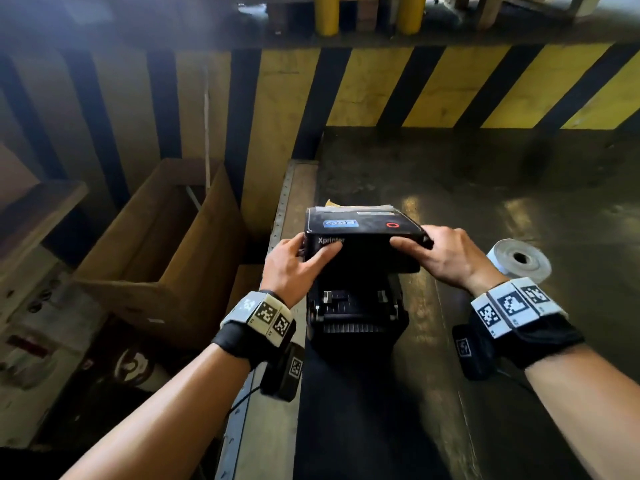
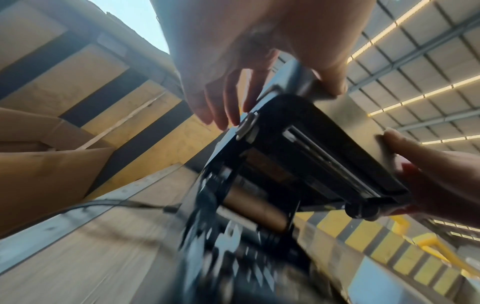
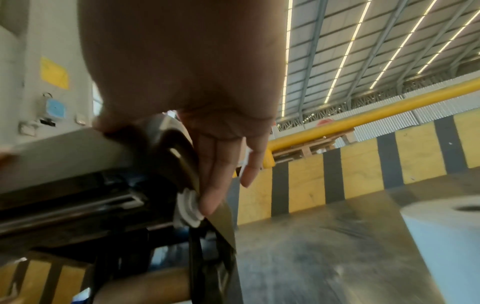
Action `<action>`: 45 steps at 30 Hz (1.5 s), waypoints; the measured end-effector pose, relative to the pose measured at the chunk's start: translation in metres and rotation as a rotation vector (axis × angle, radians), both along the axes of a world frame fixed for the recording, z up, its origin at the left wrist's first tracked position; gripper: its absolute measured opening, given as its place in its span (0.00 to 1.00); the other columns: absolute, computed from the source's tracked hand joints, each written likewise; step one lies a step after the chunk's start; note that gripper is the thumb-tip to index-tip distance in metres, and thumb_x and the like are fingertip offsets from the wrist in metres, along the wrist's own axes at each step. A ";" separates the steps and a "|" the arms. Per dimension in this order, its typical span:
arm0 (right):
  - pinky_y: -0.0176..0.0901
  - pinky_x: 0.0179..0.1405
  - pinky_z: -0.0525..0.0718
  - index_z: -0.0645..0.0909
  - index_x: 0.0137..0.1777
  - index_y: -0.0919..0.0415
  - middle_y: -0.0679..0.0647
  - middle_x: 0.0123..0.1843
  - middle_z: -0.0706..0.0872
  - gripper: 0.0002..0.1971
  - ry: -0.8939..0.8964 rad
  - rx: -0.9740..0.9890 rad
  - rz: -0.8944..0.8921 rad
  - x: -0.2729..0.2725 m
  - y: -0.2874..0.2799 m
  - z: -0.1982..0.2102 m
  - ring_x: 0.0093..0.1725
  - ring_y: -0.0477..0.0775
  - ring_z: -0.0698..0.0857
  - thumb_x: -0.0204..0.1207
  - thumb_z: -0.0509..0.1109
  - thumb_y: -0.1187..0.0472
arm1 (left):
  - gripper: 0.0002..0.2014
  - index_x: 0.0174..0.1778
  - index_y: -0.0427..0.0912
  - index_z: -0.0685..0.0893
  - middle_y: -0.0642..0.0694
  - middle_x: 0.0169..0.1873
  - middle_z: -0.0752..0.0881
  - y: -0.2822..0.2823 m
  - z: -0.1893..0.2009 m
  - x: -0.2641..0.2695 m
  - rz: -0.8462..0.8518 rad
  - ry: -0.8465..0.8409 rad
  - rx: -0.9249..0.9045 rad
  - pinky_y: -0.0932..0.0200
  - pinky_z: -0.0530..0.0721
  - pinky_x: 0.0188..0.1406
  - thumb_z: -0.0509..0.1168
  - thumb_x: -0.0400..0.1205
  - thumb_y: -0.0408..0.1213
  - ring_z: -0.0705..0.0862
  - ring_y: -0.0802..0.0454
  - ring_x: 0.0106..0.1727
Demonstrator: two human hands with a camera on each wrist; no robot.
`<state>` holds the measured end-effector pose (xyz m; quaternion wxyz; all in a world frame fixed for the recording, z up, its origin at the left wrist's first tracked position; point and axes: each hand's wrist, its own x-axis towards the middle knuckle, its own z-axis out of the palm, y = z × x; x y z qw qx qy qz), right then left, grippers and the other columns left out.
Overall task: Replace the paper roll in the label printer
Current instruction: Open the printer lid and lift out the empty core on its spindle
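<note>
The black label printer (image 1: 356, 296) stood on the metal table (image 1: 485, 209), near its left edge, with its lid (image 1: 363, 230) raised at an angle over the open paper bay. The left hand (image 1: 294, 268) gripped the lid's left front corner, thumb laid across the front face beside the printed brand name and fingers reaching round the side; the left wrist view showed those fingers (image 2: 221, 107) against the lid's side by a grey latch. The right hand (image 1: 440, 258) held the opposite corner the same way, thumb on the front and fingers down the right side (the right wrist view showed the fingers (image 3: 215, 174) straight along the lid's edge). Inside the bay a brown cardboard core (image 2: 255, 209) sat crosswise between the holders, bare of paper. A full white paper roll (image 1: 519, 261) lay on the table just right of the printer, behind the right wrist. An open cardboard box (image 1: 162, 251) stood below, left of the table.
</note>
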<state>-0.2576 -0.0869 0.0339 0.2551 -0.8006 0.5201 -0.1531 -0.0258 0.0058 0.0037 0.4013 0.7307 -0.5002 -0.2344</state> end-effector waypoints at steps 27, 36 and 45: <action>0.50 0.77 0.62 0.72 0.73 0.58 0.67 0.79 0.65 0.22 -0.217 -0.396 0.038 0.069 -0.094 0.004 0.79 0.64 0.63 0.82 0.57 0.51 | 0.37 0.81 0.52 0.48 0.39 0.81 0.56 -0.112 0.039 0.017 -0.053 -0.328 -0.029 0.44 0.70 0.76 0.60 0.81 0.51 0.62 0.38 0.80; 0.47 0.76 0.61 0.70 0.75 0.55 0.63 0.81 0.63 0.23 -0.234 -0.296 0.022 0.077 -0.111 0.002 0.80 0.62 0.62 0.82 0.57 0.50 | 0.35 0.81 0.51 0.51 0.41 0.77 0.63 -0.131 0.038 0.021 -0.035 -0.259 -0.060 0.57 0.69 0.68 0.62 0.81 0.48 0.69 0.43 0.76; 0.45 0.67 0.71 0.70 0.73 0.67 0.68 0.71 0.77 0.27 -0.083 0.021 -0.056 0.030 -0.052 -0.044 0.70 0.66 0.76 0.77 0.67 0.53 | 0.36 0.81 0.41 0.54 0.40 0.82 0.60 -0.062 -0.019 0.035 0.012 -0.131 0.142 0.58 0.56 0.79 0.59 0.81 0.53 0.59 0.46 0.82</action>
